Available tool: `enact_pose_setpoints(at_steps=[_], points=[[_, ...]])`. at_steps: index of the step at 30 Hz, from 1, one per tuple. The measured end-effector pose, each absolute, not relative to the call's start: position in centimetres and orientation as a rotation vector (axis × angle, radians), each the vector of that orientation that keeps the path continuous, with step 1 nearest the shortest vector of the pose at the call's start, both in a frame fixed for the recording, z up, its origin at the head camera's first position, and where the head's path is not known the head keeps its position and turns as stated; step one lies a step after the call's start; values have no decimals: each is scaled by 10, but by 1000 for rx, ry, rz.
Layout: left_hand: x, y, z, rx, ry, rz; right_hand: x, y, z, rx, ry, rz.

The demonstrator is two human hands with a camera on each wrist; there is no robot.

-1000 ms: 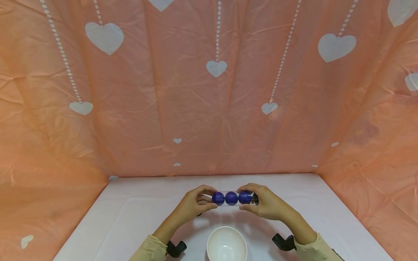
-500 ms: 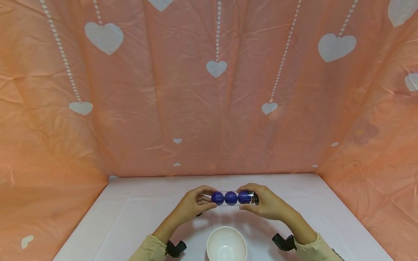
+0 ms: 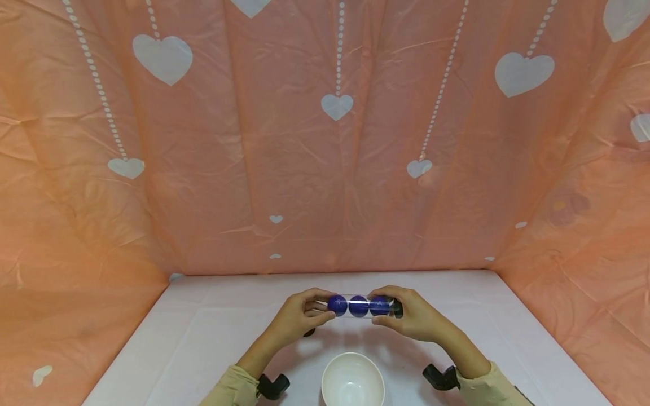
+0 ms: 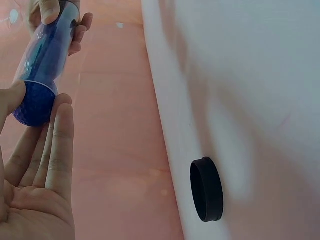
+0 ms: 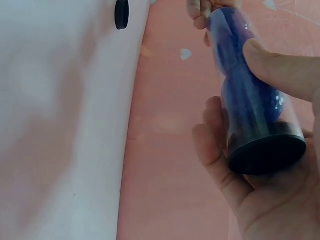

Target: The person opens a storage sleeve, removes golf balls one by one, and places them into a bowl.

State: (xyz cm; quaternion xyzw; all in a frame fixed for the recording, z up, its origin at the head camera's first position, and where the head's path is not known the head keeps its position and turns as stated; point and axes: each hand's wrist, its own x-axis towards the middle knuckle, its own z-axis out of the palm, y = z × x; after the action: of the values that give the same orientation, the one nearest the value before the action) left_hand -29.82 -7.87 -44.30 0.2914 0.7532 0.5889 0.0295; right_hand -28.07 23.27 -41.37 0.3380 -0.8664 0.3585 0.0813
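Note:
Both hands hold a clear tube (image 5: 242, 95) level above the table. Three dark blue balls sit in a row along it. My right hand (image 3: 418, 317) grips the tube's right end, thumb on one side and fingers on the other; a black cap (image 5: 267, 156) closes that end. At the uncapped left end, the leftmost ball (image 3: 337, 305) sticks out past the rim. My left hand (image 3: 297, 318) pinches this ball between thumb and fingertips. Beside the left hand, a loose black lid (image 4: 214, 190) stands on its edge on the table.
A white bowl (image 3: 352, 366) stands on the white table (image 3: 213, 338) below the tube, near the front. Orange sheeting (image 3: 325, 180) with pale hearts hangs behind and at both sides. Black wrist mounts (image 3: 440, 378) stick out from both forearms.
The leftmost ball and my left hand have shifted slightly to the left. The tube has risen a little, and my right hand has barely moved.

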Motion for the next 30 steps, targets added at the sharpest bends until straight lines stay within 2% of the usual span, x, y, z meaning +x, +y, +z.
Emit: enact_pose_setpoints(at_steps=[30], points=[[-302, -98, -429, 947, 2350, 1700, -285, 237, -417, 1003, -2590, 1137]])
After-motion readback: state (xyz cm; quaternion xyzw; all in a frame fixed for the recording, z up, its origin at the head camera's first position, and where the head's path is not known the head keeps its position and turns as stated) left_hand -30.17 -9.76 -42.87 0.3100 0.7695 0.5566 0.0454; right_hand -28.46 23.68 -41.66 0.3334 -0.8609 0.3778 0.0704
